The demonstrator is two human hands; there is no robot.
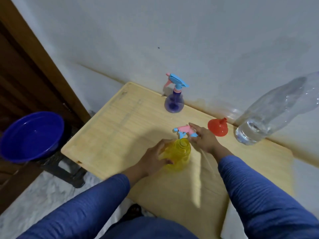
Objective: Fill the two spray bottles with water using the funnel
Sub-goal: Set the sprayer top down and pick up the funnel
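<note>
1. The yellow bottle [178,155] stands upright on the wooden table [110,128], near the edge closest to me, with its neck open and no top on it.
2. My left hand [155,159] grips the yellow bottle from its left side, fingers curled round the far wall and thumb lying across the near wall.
3. My right hand [203,138] is just beyond and to the right of the yellow bottle, pinching the pink and blue spray top [184,131]; my forefinger lies along it, and I cannot tell how the fingers underneath sit.
4. The spray top is clear of the yellow bottle's neck, and a thin pale tube runs back from under my right hand toward me, blurred.
5. The red funnel [217,128] lies on the table to the right of the yellow bottle and a little farther back, mouth down and spout up.
6. The big clear water bottle [269,116] stands farther right of the yellow bottle, past the funnel, with some water in its base.
7. The purple spray bottle [174,103] stands upright well beyond the yellow bottle, by the wall, its blue and pink top still on.
8. A blue basin [32,135] rests on a dark stool off the table, well to the left of the yellow bottle.
</note>
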